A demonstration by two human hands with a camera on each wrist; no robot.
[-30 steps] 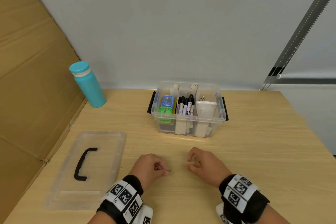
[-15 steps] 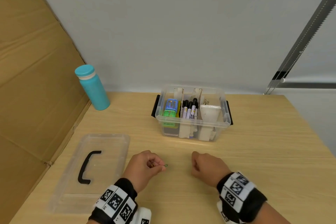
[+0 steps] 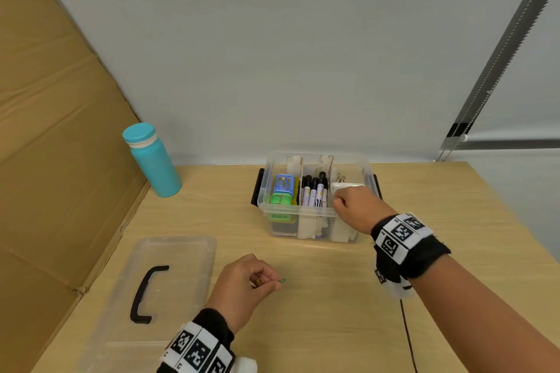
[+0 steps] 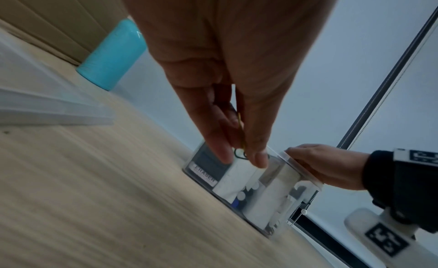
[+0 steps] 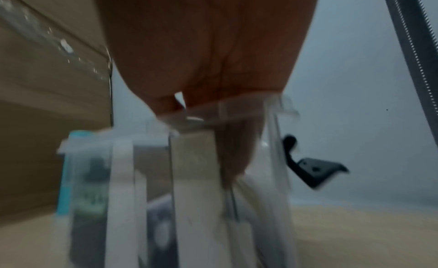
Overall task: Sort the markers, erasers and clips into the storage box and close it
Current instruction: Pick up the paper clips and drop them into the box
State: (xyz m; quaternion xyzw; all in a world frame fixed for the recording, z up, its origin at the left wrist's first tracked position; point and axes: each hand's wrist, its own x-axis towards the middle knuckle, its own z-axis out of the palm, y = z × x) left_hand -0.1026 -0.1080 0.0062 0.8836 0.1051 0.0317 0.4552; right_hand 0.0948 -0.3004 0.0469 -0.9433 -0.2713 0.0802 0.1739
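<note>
The clear storage box [image 3: 315, 215] stands open at the back of the table. Its left section holds erasers [image 3: 283, 189], its middle section markers [image 3: 315, 192], and a binder clip [image 3: 341, 177] shows in the right section. My right hand [image 3: 341, 202] hangs over the right section with its fingers [image 5: 233, 156] curled down inside the rim; anything they hold is hidden. Near the table's front, my left hand [image 3: 274, 281] pinches a green paper clip [image 3: 282, 281] and a gold clip [image 3: 260, 282] between thumb and fingers [image 4: 258, 156].
The clear lid [image 3: 185, 251] with a black handle [image 3: 145, 294] lies flat at the front left. A teal bottle [image 3: 153, 163] stands at the back left by a cardboard wall [image 3: 60, 130]. A thin black cable [image 3: 407, 336] runs under my right forearm.
My right hand has lifted from the table's front and gone forward to the box's right section. My left hand stays put, still pinching the clips.
</note>
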